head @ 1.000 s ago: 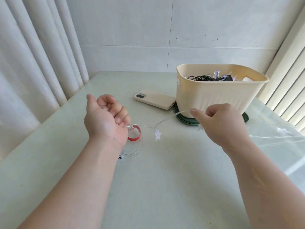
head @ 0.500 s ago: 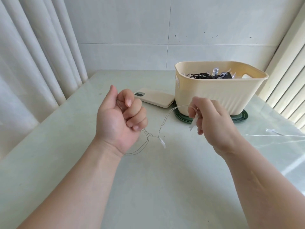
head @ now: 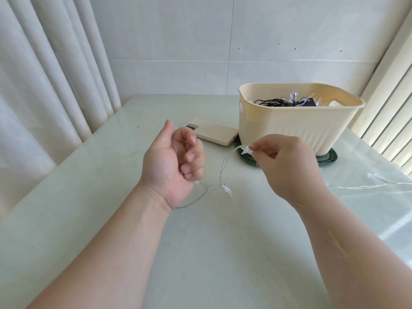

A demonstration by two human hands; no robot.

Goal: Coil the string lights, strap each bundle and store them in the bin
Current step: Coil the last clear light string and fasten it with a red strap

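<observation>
Head view: the left hand (head: 174, 161), centre-left of the frame, has its fingers curled round several thin wire loops of the string lights (head: 227, 189), and the loops hang below the palm. The right hand (head: 287, 161), centre-right, pinches a small star light (head: 243, 150) between thumb and forefinger, with the other fingers curled. The wire sags between the hands and trails across the table (head: 200, 241) to the right edge. The cream bin (head: 296, 128) stands upper right, with a dark bundle (head: 274, 102) inside.
</observation>
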